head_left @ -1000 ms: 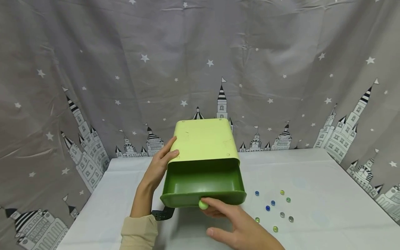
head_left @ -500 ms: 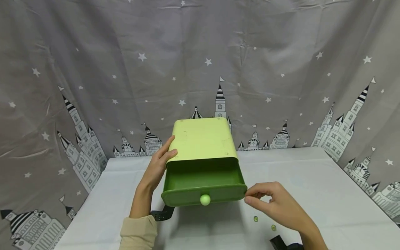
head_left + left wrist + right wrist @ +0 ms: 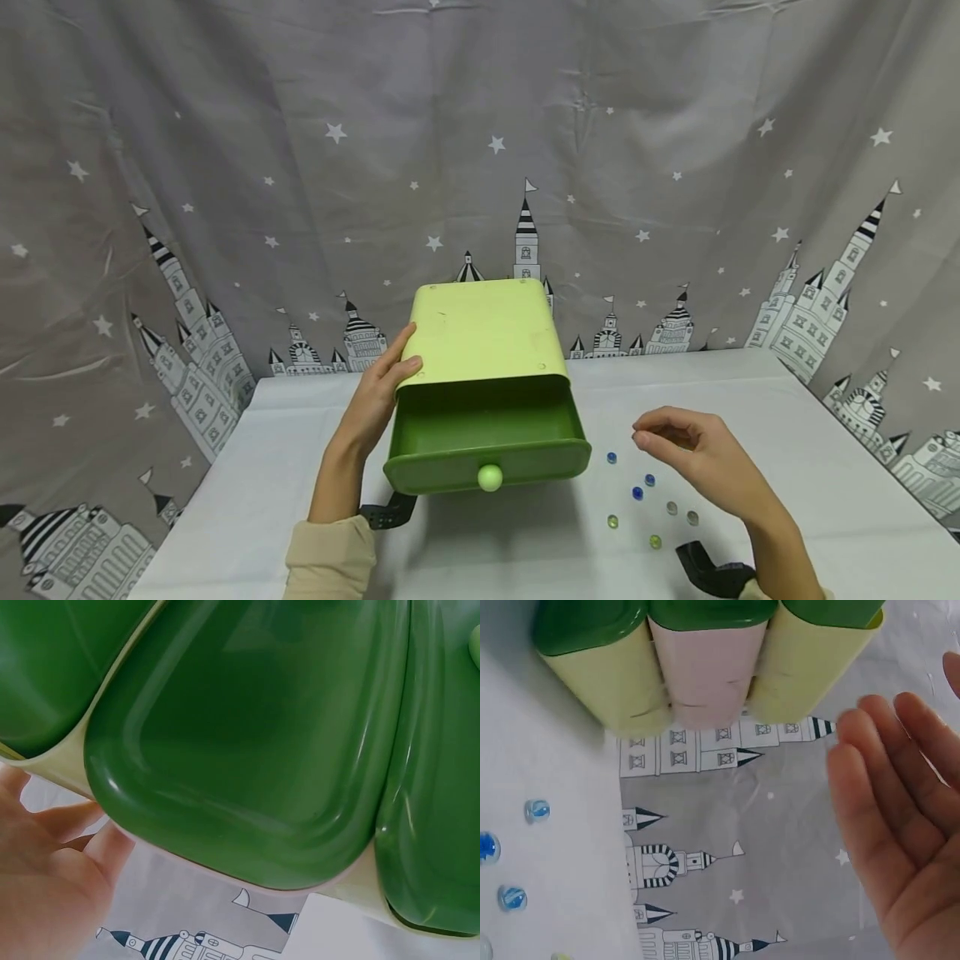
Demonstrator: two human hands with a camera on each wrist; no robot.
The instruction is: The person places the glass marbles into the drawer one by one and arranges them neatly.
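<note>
A drawer cabinet with a pale yellow top [image 3: 487, 329] stands at mid-table. Its dark green top drawer [image 3: 487, 467] is pulled out, with a round light green knob [image 3: 490, 477] and nothing visible inside. My left hand [image 3: 377, 393] rests against the cabinet's left side, thumb at the top front edge; in the left wrist view its fingers touch the casing. To the right of the drawer, my right hand [image 3: 701, 454] hovers above the table with relaxed fingers and a bare palm. Blue marbles [image 3: 637, 493], clear marbles [image 3: 671, 507] and yellow-green marbles [image 3: 656, 542] lie below and left of it.
Stacked drawers, a pink section [image 3: 709, 671] between two yellow ones, show in the right wrist view. A white cloth [image 3: 540, 550] covers the table. Behind it hangs a grey curtain [image 3: 600, 200] printed with castles and stars.
My right hand has left the drawer knob, passed the drawer's right corner and moved right over the marbles. The left hand has stayed at the cabinet's side.
</note>
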